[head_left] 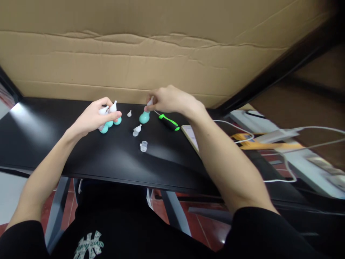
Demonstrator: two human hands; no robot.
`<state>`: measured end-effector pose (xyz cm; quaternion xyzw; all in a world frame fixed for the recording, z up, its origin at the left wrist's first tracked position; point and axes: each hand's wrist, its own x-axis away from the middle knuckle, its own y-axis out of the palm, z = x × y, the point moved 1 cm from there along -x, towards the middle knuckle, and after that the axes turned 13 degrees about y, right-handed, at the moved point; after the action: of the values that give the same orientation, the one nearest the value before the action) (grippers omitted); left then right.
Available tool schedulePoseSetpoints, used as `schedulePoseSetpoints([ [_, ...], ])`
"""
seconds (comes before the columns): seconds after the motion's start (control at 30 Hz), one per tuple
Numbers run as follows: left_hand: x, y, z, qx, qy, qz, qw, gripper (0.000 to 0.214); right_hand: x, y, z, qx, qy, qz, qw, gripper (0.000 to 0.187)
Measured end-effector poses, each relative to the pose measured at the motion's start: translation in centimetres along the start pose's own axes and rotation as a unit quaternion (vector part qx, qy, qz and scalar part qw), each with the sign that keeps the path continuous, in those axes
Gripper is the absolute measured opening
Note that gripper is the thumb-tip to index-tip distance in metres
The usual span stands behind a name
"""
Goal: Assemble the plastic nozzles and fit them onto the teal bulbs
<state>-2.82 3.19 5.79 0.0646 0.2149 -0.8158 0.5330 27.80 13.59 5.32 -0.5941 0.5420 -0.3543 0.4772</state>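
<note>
My left hand [99, 114] is closed around a cluster of small rounded teal bulbs [104, 129] with white pointed tips [113, 106]; the fingers partly hide them. To the right, my right hand [168, 100] pinches a teal bulb [144, 117] by its white upper part, and the bulb sits at or just above the black table. Between the hands lies a small white tip [129, 113]. Nearer to me are another white tip [138, 128] against a clear piece [135, 133], and a short clear plastic fitting [143, 146].
A green and black screwdriver [169, 122] lies right of the bulb, by a phone [190, 135] partly under my right forearm. White cables [283, 131] and a yellow item [248, 142] are further right. Cardboard [134, 64] stands behind the black table [107, 158].
</note>
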Motion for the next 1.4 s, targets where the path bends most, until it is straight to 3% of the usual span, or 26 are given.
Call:
schedulePoseSetpoints([
  [0.2,0.0,0.5,-0.5,0.004,0.04,0.018,0.999,0.049,-0.5,1.1,0.3,0.033,0.058,-0.005,0.998,0.027],
  [0.5,-0.1,0.5,-1.2,0.007,0.064,0.02,0.998,0.059,1.5,-1.0,-1.6,0.085,0.058,-0.041,0.994,0.031],
  [0.6,-0.2,0.5,-1.4,-0.007,0.071,0.021,0.997,0.057,3.0,-2.1,-2.6,0.04,-0.004,0.026,0.999,0.031],
  [0.7,-0.3,0.6,-1.8,-0.041,0.076,0.028,0.996,0.049,5.1,-2.7,-4.8,-0.06,-0.102,0.114,0.986,0.036],
  [0.83,-0.3,0.8,-2.1,-0.185,0.128,0.069,0.972,0.039,7.8,-1.6,-8.8,-0.147,-0.206,0.105,0.962,0.035],
  [0.93,-0.2,1.2,-2.1,-0.289,0.18,0.092,0.936,0.035,8.4,-0.1,-10.6,-0.132,-0.25,0.093,0.955,0.024],
  [1.1,-0.1,1.3,-2.2,-0.347,0.182,0.11,0.913,0.027,5.8,-0.2,-10.2,-0.086,-0.218,0.116,0.965,0.018],
  [1.2,-0.4,0.3,-2.5,-0.398,0.167,0.126,0.893,0.022,3.1,-0.6,-9.7,-0.054,-0.173,0.089,0.979,0.015],
  [1.3,-0.5,-0.5,-2.8,-0.474,0.145,0.099,0.863,0.013,1.4,0.0,-9.8,-0.021,-0.152,0.022,0.988,0.019],
  [1.4,-0.3,-0.3,-3.0,-0.526,0.119,0.046,0.841,0.015,1.1,1.0,-10.1,-0.007,-0.152,-0.005,0.988,0.027],
])
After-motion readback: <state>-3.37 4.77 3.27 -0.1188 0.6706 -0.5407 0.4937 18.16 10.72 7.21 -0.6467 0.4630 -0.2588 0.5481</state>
